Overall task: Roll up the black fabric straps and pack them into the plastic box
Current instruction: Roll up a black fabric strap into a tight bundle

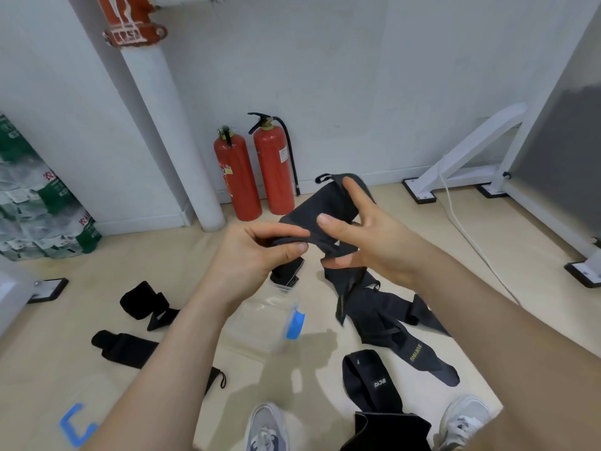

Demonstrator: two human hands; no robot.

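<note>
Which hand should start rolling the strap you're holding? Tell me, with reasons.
Left, probably. The left hand pinches the folded end of the strap, so it can turn the roll; the right hand, holding the length between thumb and spread fingers, suits feeding it.

Black straps (328, 203); red extinguishers (274, 170)

1 box (257, 323) (clear), 2 exts. (237, 180) (274, 170)

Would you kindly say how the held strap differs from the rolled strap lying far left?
The held strap is lifted and mostly unrolled; the rolled strap lies wound on the floor. The held strap looks greyer, the rolled strap blacker. Both are fabric.
</note>
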